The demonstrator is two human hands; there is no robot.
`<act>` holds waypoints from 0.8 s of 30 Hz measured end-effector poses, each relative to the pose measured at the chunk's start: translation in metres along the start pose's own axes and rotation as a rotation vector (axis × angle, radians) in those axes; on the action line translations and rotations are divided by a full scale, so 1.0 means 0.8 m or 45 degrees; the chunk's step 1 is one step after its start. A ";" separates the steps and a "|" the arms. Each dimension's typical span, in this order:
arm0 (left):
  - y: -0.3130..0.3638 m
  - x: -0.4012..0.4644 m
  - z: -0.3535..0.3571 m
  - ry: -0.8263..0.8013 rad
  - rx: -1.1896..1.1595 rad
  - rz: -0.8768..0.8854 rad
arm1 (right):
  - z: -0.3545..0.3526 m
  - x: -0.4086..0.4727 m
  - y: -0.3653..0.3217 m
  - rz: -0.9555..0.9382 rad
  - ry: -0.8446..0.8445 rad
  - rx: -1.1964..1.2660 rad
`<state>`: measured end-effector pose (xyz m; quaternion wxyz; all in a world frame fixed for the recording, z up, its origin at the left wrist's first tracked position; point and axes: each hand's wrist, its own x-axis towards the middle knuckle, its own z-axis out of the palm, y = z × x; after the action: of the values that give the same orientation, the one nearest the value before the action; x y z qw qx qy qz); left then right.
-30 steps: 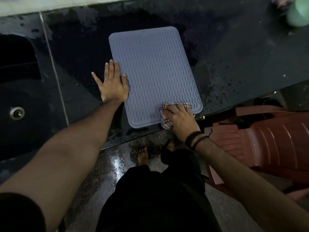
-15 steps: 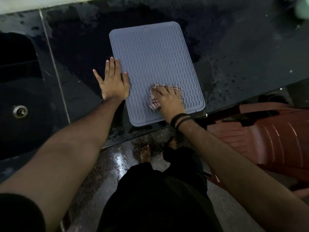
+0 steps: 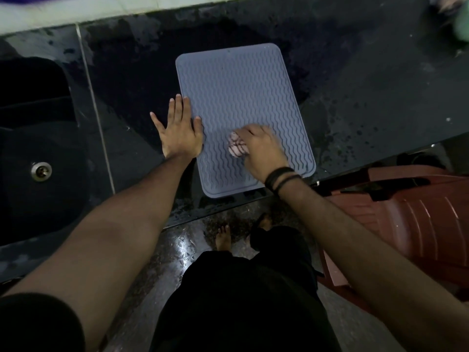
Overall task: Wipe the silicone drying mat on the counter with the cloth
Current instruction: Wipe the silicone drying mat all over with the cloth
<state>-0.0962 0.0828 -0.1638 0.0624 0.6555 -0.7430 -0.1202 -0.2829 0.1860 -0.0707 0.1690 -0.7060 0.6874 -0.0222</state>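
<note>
The right hand (image 3: 258, 148) has its fingers curled over a bunched pale pink cloth with dark check lines (image 3: 237, 147), pressing it down onto the lower middle of the mat; the cloth pokes out on the left side of that hand, and two dark bands circle the wrist. The left hand (image 3: 179, 130) lies flat with fingers straight and slightly spread, palm down across the mat's left edge: the thumb side rests on the mat, the little-finger side on the dark surface beside it. The two hands are near each other but not touching.

The grey-blue rectangular silicone drying mat with wavy ridges and rounded corners (image 3: 241, 97) lies flat on the glossy black stone bench (image 3: 368, 85), its near edge close to the bench's front edge. The bench shows wet patches and droplets to the right of the mat. To the left a dark sink (image 3: 38, 138) is set into the bench, with a round metal drain (image 3: 41, 170) at its bottom. At the lower right, beyond the bench edge, stands a reddish-brown plastic chair (image 3: 418, 219). A blurred green object (image 3: 463, 26) sits at the far right corner.
</note>
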 end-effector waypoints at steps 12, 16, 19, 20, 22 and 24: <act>-0.002 0.000 0.001 0.015 0.002 -0.013 | 0.034 -0.093 0.000 -0.184 -0.178 -0.193; -0.003 0.000 0.002 0.026 0.001 -0.001 | 0.004 -0.080 0.012 -0.109 -0.224 -0.110; -0.001 0.000 0.002 0.020 0.003 0.001 | -0.010 -0.040 0.012 -0.018 0.028 -0.014; -0.001 0.000 0.002 0.021 0.004 0.004 | -0.010 -0.024 0.006 -0.003 0.061 -0.003; -0.002 0.000 0.001 0.021 -0.008 0.005 | 0.000 -0.001 -0.014 0.002 0.004 0.012; -0.001 -0.001 0.000 0.028 -0.009 0.008 | 0.023 0.002 -0.034 -0.023 -0.114 -0.045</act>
<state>-0.0952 0.0837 -0.1638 0.0731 0.6542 -0.7439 -0.1154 -0.2521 0.1880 -0.0812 0.1870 -0.7153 0.6730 0.0200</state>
